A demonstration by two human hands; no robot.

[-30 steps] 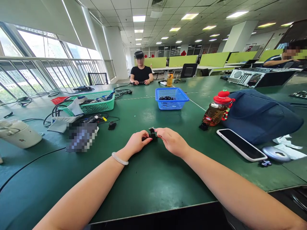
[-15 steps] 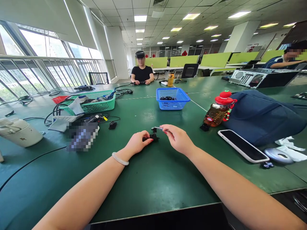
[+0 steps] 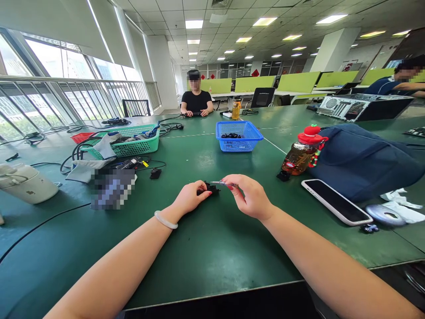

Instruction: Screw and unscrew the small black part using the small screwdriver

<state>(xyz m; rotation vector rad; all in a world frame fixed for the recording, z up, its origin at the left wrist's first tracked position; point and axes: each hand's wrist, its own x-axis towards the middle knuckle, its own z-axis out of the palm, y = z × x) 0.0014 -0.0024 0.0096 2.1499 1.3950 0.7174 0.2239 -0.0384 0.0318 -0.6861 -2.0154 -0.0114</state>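
My left hand (image 3: 191, 196), a white bangle on its wrist, is closed on a small black part (image 3: 213, 189) low over the green table. Its fingers hide much of that part, and its exact kind cannot be made out. Just to the right, my right hand (image 3: 247, 195) pinches a thin silver-grey tool (image 3: 219, 183), which looks like tweezers. The tool points left, its tip just above the black part; whether they touch is unclear.
A blue basket (image 3: 239, 148) holding dark pieces stands ahead, a green basket (image 3: 139, 147) to its left. On the right are a red-lidded bottle (image 3: 297, 155), a navy bag (image 3: 368, 159) and a phone (image 3: 335, 201). Another person (image 3: 196, 101) sits across the table (image 3: 212, 266).
The thin tool's tip has come down slightly. A small dark piece seen at its tip before now no longer shows apart from the black part. My left hand has barely moved.
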